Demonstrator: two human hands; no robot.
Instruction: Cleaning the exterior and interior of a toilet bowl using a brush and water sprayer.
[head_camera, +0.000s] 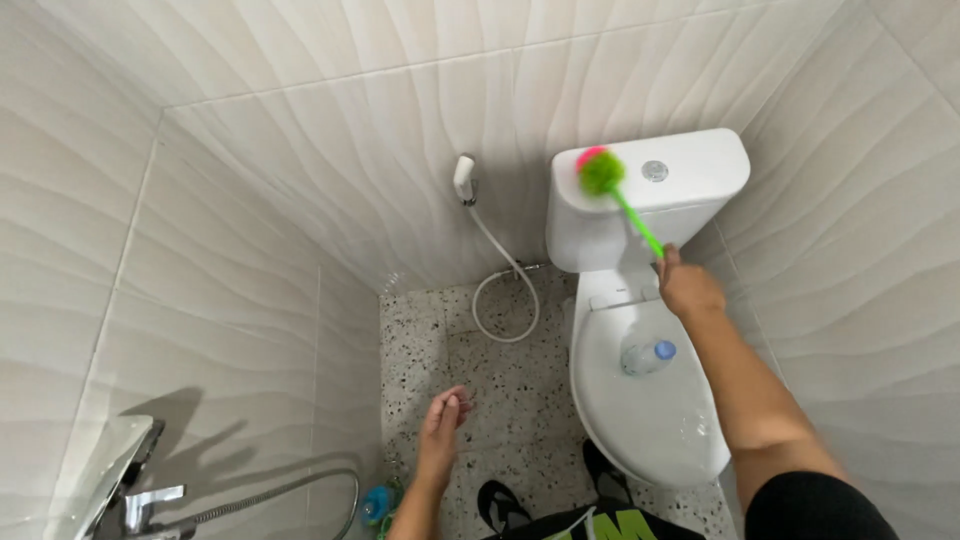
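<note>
My right hand (688, 287) grips the green handle of a toilet brush (603, 174) whose green and pink head rests against the top left of the white toilet tank (700, 175). My left hand (443, 425) hangs free over the speckled floor, fingers loosely together, holding nothing. The closed white toilet lid (650, 410) lies below my right arm, and a clear plastic bottle with a blue cap (647, 353) lies on it.
A white hand sprayer (465, 180) hangs on the tiled wall with its hose looping to the floor. A chrome tap and shower hose (150, 500) sit at lower left. A blue and green item (378, 505) stands on the floor. Black sandals (500, 505) show below.
</note>
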